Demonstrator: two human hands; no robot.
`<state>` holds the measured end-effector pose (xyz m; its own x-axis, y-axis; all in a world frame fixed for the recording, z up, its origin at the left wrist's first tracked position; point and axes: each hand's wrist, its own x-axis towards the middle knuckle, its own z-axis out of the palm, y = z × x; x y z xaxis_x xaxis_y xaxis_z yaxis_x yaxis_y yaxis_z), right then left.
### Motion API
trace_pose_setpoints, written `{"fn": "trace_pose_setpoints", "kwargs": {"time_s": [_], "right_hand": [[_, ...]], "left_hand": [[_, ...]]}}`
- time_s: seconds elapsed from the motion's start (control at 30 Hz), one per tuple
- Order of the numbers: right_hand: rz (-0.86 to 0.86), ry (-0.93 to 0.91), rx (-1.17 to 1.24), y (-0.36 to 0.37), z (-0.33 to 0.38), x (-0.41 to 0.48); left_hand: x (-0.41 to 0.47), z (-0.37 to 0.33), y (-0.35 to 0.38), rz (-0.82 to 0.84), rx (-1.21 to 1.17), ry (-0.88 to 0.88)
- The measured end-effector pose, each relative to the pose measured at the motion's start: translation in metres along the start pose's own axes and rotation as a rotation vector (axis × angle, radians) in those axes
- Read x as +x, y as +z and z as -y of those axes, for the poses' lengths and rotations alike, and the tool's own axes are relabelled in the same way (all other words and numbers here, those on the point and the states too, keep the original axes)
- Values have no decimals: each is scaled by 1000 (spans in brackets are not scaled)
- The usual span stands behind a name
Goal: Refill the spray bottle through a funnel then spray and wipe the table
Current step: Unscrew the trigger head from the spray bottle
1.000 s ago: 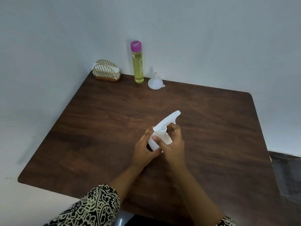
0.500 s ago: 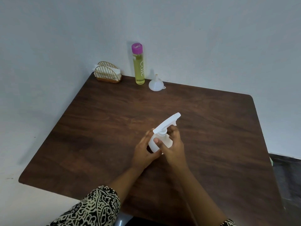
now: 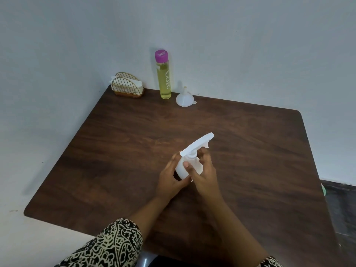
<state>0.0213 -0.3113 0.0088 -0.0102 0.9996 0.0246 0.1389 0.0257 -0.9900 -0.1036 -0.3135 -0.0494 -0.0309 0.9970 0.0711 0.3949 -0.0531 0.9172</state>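
Midway across the tabletop (image 3: 115, 151), the left hand (image 3: 169, 184) still grips the spray bottle (image 3: 180, 170) while the right hand (image 3: 205, 176) keeps pinching its collar, so unscrewing looks unfinished.

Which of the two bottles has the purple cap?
The tall bottle of yellow liquid by the wall, standing free beside the funnel. The white spray bottle is held by the left hand and right hand.
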Motion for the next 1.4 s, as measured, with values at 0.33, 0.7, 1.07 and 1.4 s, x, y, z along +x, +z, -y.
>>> {"fn": "trace_pose_setpoints", "kwargs": {"time_s": [0.33, 0.7, 1.07, 1.4], "right_hand": [[-134, 43, -1, 8, -5, 0], [-309, 53, 20, 18, 3, 3], [-107, 13, -36, 11, 6, 2], [-143, -22, -32, -4, 21, 18]], "left_hand": [[2, 3, 1, -5, 20, 6], [3, 10, 2, 11, 11, -32], [2, 16, 4, -10, -9, -40], [4, 7, 0, -17, 57, 38]]}}
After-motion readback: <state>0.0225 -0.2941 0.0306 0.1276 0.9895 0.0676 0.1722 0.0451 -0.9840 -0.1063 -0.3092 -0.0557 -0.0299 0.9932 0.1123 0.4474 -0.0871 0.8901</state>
